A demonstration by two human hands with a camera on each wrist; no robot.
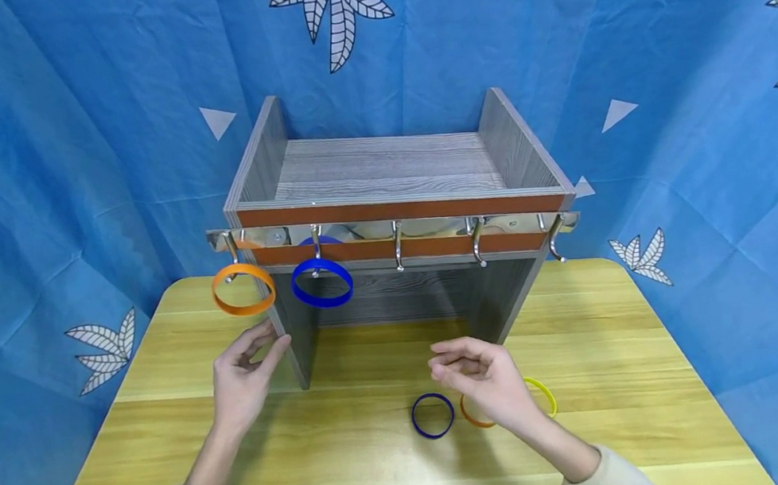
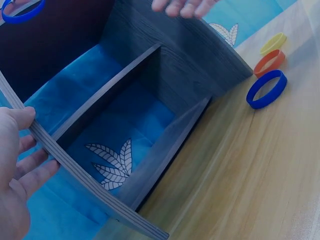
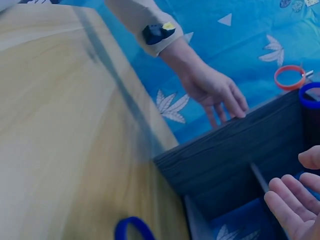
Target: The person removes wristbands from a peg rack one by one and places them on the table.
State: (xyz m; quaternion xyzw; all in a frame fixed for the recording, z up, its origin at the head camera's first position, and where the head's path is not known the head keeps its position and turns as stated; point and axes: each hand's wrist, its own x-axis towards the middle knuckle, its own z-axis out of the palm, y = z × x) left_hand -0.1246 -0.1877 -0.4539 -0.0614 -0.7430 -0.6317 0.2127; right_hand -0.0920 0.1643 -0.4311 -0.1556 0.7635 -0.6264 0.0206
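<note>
My left hand (image 1: 242, 383) grips the front edge of the left side panel (image 2: 95, 182) of a grey wood-grain shelf unit (image 1: 380, 165), thumb on the edge and fingers on the outer face. Over the table, in front of the shelf's right side, my right hand (image 1: 487, 383) hovers with loosely bent fingers and nothing in them. An orange silicone wristband (image 1: 245, 310) hangs from the leftmost hook of a metal hook rail (image 1: 359, 231), and a blue wristband (image 1: 327, 301) from the hook beside it. Beneath the right hand lie a blue wristband (image 1: 435, 436), an orange one (image 1: 480, 424) and a yellow one (image 1: 551, 398).
The rail runs across the shelf's front, its other hooks (image 1: 398, 248) sticking out bare. The unit stands at the back of a wooden table (image 1: 358, 478). Blue cloth (image 1: 131, 128) with leaf prints hangs behind and on both sides.
</note>
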